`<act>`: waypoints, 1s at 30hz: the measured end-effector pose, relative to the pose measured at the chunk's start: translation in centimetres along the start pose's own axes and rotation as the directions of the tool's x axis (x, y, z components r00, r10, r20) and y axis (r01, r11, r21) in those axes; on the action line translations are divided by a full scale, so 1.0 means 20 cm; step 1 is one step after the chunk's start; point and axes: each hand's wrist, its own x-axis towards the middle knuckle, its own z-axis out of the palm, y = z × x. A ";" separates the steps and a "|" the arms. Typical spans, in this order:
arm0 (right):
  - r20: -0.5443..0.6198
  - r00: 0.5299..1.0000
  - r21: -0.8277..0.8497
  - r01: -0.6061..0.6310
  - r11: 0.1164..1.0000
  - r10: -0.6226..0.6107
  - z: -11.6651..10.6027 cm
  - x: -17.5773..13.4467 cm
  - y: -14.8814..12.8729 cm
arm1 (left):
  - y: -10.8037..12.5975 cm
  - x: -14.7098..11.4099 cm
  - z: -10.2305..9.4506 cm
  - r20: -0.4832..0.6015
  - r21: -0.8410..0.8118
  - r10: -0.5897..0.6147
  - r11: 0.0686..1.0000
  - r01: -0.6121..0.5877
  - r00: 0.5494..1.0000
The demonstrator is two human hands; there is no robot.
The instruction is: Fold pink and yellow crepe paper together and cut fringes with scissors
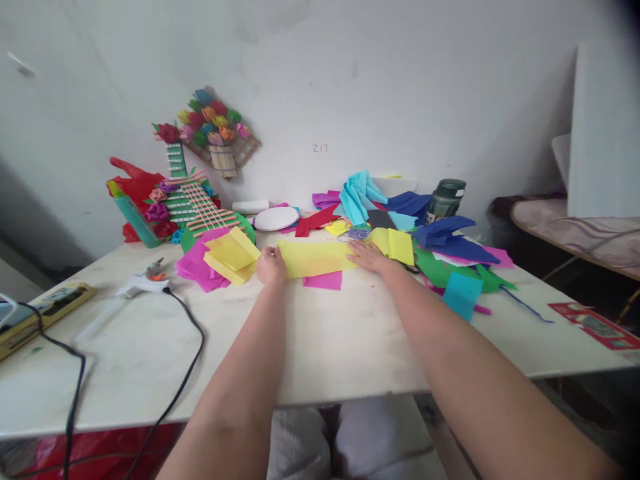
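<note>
A strip of yellow crepe paper (pixel 315 259) lies stretched across the table between my hands. My left hand (pixel 271 265) is closed on its left end, the fingertips partly hidden. Flat on the strip's right part rests my right hand (pixel 366 256), fingers stretched out. Beyond that hand the yellow paper continues into a folded bundle (pixel 400 247). A small magenta paper piece (pixel 323 280) sticks out from under the strip. Left of my left hand, folded yellow paper (pixel 231 257) lies on magenta paper (pixel 200 267).
A white glue gun (pixel 143 285) with a black cord and a power strip (pixel 47 317) lie at left. Behind them stands a guitar-shaped paper craft (pixel 210 207). Coloured paper, a dark green bottle (pixel 445 200), a white disc (pixel 276 219) and blue paper (pixel 450 240) fill the back and right.
</note>
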 end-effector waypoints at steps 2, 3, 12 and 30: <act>-0.011 1.000 0.004 0.017 1.000 -0.017 0.01 0.02 0.01 | 0.01 0.00 0.01 0.009 0.043 -0.007 0.999 0.006 1.000; -0.017 1.000 0.003 0.024 1.000 -0.024 0.01 0.02 0.02 | 0.01 0.00 0.01 0.012 0.064 -0.008 0.998 0.008 1.000; -0.359 0.923 -0.090 0.115 0.989 -0.140 -0.01 -0.08 -0.04 | 0.01 -0.01 0.01 0.036 0.064 0.012 0.998 -0.014 0.999; -0.380 0.876 -0.168 0.249 0.954 -0.296 -0.04 -0.37 -0.76 | -0.04 0.08 0.08 0.185 -0.253 0.259 0.945 -0.208 0.948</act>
